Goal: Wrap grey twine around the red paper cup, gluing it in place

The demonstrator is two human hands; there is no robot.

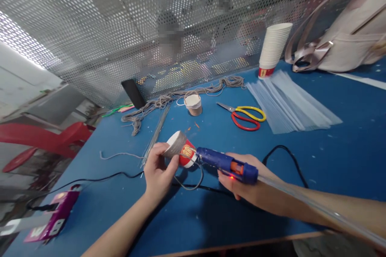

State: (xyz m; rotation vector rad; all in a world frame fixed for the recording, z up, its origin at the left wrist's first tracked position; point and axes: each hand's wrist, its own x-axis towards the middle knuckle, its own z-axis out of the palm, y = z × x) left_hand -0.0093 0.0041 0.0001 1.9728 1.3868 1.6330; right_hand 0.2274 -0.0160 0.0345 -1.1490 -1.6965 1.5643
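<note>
Red-and-white paper cup (188, 152), grey cord (177, 144) wound around its mouth end: tilted, grasped in my left hand (159, 172) at the corded part. Blue plastic glue gun (218, 161): gripped in my right hand (249, 194), nozzle (195, 150) pointing at the cup's red side; contact, I cannot tell. Clear rod (301, 191): extending from the gun's rear. Scissors (237, 109), one red handle, one yellow: beyond my right hand, on the blue table (171, 221).

Backpack (346, 42), glue stick (334, 215) cut by right edge. Left fingers (172, 168) hide part of paper cup (187, 151).
</note>
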